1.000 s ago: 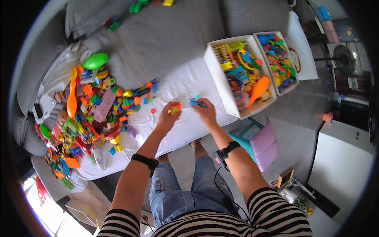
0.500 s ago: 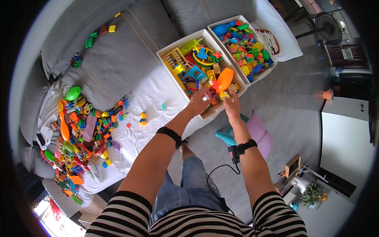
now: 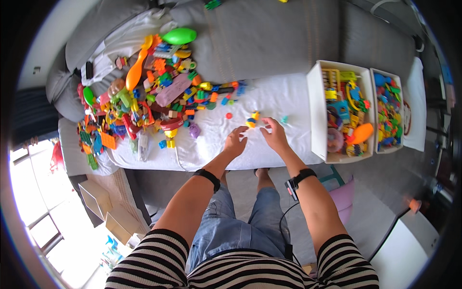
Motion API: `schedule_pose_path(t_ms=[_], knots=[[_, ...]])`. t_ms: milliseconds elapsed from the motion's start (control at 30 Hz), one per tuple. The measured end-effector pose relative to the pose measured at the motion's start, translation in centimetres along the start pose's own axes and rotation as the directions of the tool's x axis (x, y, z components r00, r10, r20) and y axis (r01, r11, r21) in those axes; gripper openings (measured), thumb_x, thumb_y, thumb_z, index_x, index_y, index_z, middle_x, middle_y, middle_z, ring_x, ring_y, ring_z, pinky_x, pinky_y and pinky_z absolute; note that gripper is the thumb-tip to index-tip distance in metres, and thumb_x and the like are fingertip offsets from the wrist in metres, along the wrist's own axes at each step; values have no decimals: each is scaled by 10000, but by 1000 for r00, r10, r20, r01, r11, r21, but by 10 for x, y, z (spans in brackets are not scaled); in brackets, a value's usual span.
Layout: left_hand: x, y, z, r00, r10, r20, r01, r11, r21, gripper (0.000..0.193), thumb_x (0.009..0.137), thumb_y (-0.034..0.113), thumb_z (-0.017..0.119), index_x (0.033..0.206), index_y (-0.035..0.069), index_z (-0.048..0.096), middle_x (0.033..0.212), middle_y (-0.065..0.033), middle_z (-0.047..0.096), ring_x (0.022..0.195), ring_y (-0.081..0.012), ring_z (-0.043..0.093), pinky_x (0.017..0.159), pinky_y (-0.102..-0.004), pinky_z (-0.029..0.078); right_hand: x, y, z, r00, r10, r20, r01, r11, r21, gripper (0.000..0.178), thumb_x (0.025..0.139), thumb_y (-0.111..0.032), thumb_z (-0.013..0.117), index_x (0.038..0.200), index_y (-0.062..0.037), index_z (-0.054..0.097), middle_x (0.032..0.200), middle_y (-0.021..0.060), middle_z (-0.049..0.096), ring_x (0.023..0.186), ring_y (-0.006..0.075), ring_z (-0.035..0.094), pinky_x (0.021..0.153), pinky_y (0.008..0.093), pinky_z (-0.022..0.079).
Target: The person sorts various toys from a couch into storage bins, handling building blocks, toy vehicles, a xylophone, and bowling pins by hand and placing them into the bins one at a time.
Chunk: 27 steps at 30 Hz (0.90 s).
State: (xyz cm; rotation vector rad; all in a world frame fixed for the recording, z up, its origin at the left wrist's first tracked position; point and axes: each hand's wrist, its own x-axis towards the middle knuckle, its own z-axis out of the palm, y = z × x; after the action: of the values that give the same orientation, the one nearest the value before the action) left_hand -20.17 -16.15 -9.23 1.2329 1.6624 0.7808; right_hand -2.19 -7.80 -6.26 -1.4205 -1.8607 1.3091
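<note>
My left hand [image 3: 235, 142] is held over the white sheet [image 3: 207, 149], its fingers apart and nothing in them. To its right, my right hand [image 3: 276, 136] is likewise open, fingers spread, with thumb and forefinger toward the left. Just beyond the gap between them lies a small yellow toy [image 3: 252, 119] with orange and blue parts; neither hand appears to touch it. A small red piece [image 3: 229, 115] lies beyond my left hand. Close to my right fingertips rests a small teal piece [image 3: 284, 119].
A large heap of mixed toys and blocks [image 3: 159, 103] covers the sofa's left part. At the right stand a white bin of toys [image 3: 316, 120] and a second bin of small pieces [image 3: 374, 79]. A pink chair [image 3: 342, 200] stands below them.
Both hands have left the toy bin and come over the sheet by the small yellow toy. The view has turned left. An orange spoon-shaped toy they were at now lies in the bin.
</note>
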Motion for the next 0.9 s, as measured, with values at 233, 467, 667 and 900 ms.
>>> schedule_pose_path(t_ms=[233,467,667,900], knots=[[-26,-52,-69,966,-207,-153,256,834,488,693,755,92,714,1382,248,462,1526,-145,243,1345,-444,279,1060,-502,363,24,18,81,959,269,-94,-283,864,-417,760,691,-149,816,1342,-137,424,1371,221,316,1206,421,434,939,437,460],[0,-44,-83,992,39,123,-101,822,560,716,744,71,714,1389,252,463,1496,-87,300,1320,-330,352,1005,-436,431,54,-14,114,986,49,-161,-91,961,-262,698,722,-147,800,1324,-142,445,1217,144,447,1126,362,487,872,403,491],[60,-31,-86,971,238,8,-178,706,686,743,772,44,662,1436,236,387,1491,-88,298,1282,-308,406,943,-416,491,89,6,114,997,72,-36,-80,903,-422,647,722,-197,806,1282,-225,483,1189,88,481,1112,337,523,862,438,496],[107,-26,-85,971,-163,177,-14,696,718,722,732,118,772,1357,247,435,1381,-80,376,1108,-325,567,778,-406,572,82,-13,134,986,167,-26,-151,801,-580,514,699,-135,799,1134,-182,530,1181,85,447,1127,314,507,838,438,515]])
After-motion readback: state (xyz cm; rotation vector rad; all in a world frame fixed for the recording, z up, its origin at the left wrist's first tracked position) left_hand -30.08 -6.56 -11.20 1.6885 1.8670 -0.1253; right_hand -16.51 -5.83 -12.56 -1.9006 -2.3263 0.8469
